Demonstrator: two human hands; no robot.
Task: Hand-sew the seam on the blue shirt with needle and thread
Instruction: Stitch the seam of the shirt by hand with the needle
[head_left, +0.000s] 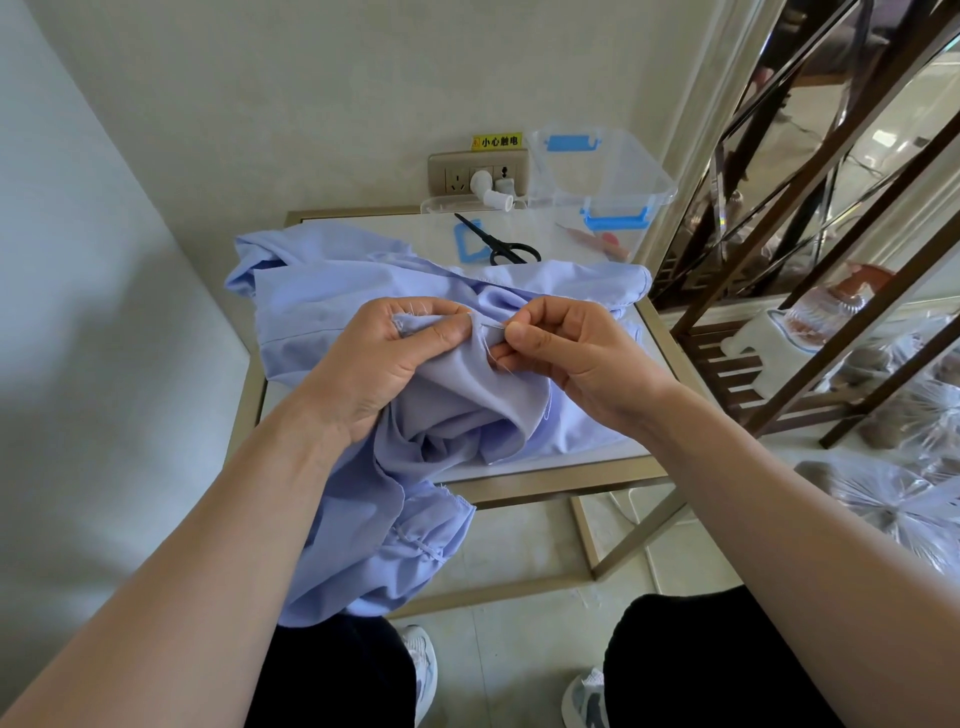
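— What's the cloth like?

— Thin, soft, pale blue weave, all crumpled. The shirt (332, 296) lies half on the table (658, 332) and spills off the near edge toward the person's lap. Loose fibres fray along the raw edge.

— And the hands?

— The left hand (387, 358) pinches a fold of the shirt between thumb and fingers. The right hand (569, 353) pinches the needle (493, 326), a fine metal sliver. Its tip is buried in the fold.

— Can you see the thread?

— Barely. The thread (490, 356) is a pale wisp under the right fingertips, and I can't follow where it runs.

— Anything behind?

— Slim black scissors (500, 245) lie flat on the glossy white top. Beside them stands a clear plastic box (610, 176) with blue clips. The shirt hides most of the brass-coloured frame.
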